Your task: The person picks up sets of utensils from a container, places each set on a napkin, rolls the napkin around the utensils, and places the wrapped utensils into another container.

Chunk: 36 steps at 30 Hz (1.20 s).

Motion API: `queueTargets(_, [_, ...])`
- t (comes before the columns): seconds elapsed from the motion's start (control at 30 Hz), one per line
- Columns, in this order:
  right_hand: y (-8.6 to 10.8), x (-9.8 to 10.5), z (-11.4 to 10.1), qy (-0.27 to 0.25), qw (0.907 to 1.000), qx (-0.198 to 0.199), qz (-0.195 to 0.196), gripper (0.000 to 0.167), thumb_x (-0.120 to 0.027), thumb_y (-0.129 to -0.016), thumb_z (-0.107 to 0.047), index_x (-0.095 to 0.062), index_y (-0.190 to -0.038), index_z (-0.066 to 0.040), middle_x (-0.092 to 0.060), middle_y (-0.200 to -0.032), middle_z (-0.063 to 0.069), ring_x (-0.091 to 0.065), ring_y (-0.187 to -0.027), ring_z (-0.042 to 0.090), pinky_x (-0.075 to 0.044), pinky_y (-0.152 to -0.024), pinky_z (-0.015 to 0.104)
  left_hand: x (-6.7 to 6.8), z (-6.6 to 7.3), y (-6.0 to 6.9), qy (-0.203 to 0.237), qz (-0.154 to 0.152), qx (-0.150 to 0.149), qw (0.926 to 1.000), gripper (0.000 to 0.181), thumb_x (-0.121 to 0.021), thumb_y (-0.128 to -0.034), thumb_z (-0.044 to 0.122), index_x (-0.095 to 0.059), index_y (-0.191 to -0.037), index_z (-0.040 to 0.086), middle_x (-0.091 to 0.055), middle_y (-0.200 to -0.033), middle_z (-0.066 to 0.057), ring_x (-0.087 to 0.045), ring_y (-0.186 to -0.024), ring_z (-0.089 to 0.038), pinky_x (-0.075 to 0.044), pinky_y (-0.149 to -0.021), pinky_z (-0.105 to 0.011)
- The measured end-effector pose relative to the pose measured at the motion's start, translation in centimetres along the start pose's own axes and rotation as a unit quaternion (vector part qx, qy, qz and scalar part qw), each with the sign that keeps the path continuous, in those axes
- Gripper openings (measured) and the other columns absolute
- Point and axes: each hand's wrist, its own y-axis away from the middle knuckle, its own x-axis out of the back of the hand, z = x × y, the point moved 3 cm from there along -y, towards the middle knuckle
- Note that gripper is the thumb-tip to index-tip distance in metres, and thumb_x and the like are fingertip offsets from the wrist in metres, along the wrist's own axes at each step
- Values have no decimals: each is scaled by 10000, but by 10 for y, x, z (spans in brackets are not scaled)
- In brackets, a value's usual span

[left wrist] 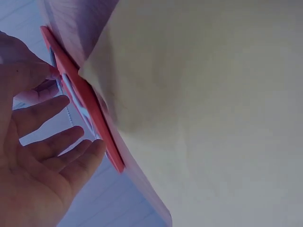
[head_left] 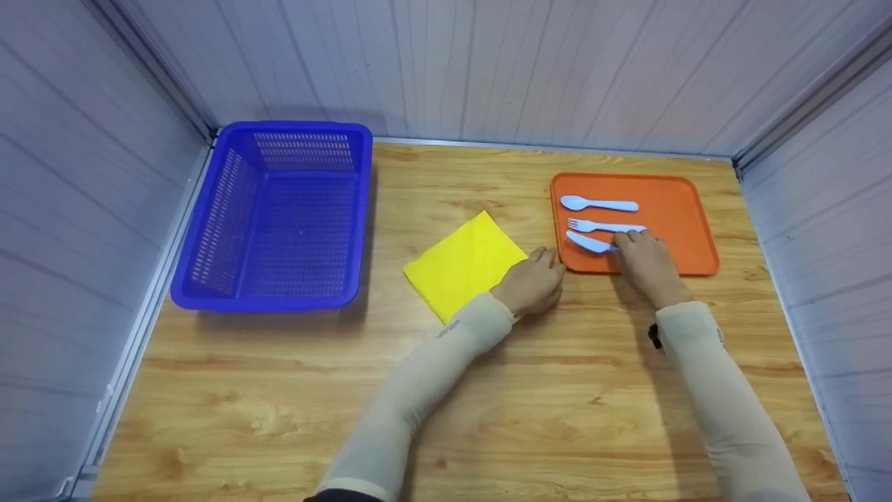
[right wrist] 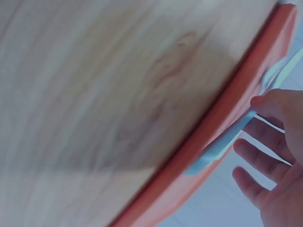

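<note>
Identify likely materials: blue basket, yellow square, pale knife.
Blue basket: likely molded plastic, satin-looking; slotted walls, one uniform color.
Yellow square: fabric or paper, can't tell which; matte, thin and flat.
Knife: probably rigid plastic, smooth; pale blue blade and handle, no metallic glint.

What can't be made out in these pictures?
- Knife, head view: handle hidden by the right hand.
- Yellow cloth, head view: right part covered by the left hand.
- Sleeve lettering, head view: too small to read.
- Orange tray, right wrist view: cut off by the bottom edge.
</note>
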Motion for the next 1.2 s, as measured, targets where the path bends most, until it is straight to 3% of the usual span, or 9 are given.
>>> queueTargets(0.2, [-3, 19, -25, -309, 9891, 876, 1142, 175, -725, -875, -6, -616, -991, 66, -629, -882, 219, -615, -804, 395, -543, -678, 510, 8, -22, 33, 19, 106, 354, 9993, 401, -533, -1027, 303, -612, -1341, 67, -496, -1448, -155, -454, -1340, -300, -446, -1044, -368])
queueTargets(0.33, [-10, 29, -49, -619, 9822, 992, 1467, 126, -712, -853, 7, -620, -908, 73, -594, -796, 188, -577, -694, 338, -530, -589, 442, 10, -42, 58, 353, 144, 839, 9957, 397, -572, -1013, 281, -611, -1341, 61, -514, -1431, -151, -466, -1330, -303, -464, -1024, -400])
queueTargets(0.53, [-31, 41, -87, -1246, 9861, 382, 1032, 109, -646, -898, -54, -643, -919, 53, -616, -787, 156, -553, -658, 273, -499, -577, 393, 9, -71, 100, 618, 172, 1464, 9871, 380, -636, -978, 232, -630, -1309, 46, -499, -1427, -183, -457, -1322, -348, -463, -1022, -438])
queueTargets(0.7, [-53, 42, -118, -1941, 9780, -382, 662, 205, -618, -908, -141, -675, -983, 41, -684, -915, 188, -651, -765, 279, -567, -675, 428, 5, -85, 125, 677, 200, 1696, 9830, 288, -632, -958, 157, -656, -1216, 30, -524, -1377, -188, -492, -1270, -357, -462, -1021, -441])
queueTargets(0.87, [-70, 26, -143, -2591, 9594, -1048, 390, 222, -642, -918, -189, -673, -1005, 13, -697, -909, 147, -672, -715, 225, -575, -601, 361, 1, -89, 130, 778, 160, 1667, 9828, 245, -636, -945, 141, -658, -1168, 41, -527, -1343, -186, -508, -1234, -361, -495, -972, -454])
queueTargets(1.07, [-86, -3, -171, -2864, 9427, -1699, -219, 203, -628, -915, -189, -669, -1008, -13, -671, -854, 106, -622, -647, 183, -509, -529, 278, -4, -91, 129, 924, -171, 1780, 9795, 325, -665, -944, 176, -640, -1248, 62, -481, -1417, -192, -456, -1297, -372, -471, -1006, -470])
queueTargets(1.2, [-93, -20, -188, -2771, 9450, -1699, -368, 168, -637, -894, -163, -662, -950, -6, -645, -813, 85, -590, -621, 159, -481, -512, 256, -6, -93, 131, 958, -280, 1930, 9761, 376, -655, -946, 176, -620, -1303, 60, -451, -1453, -202, -421, -1330, -384, -446, -1033, -488])
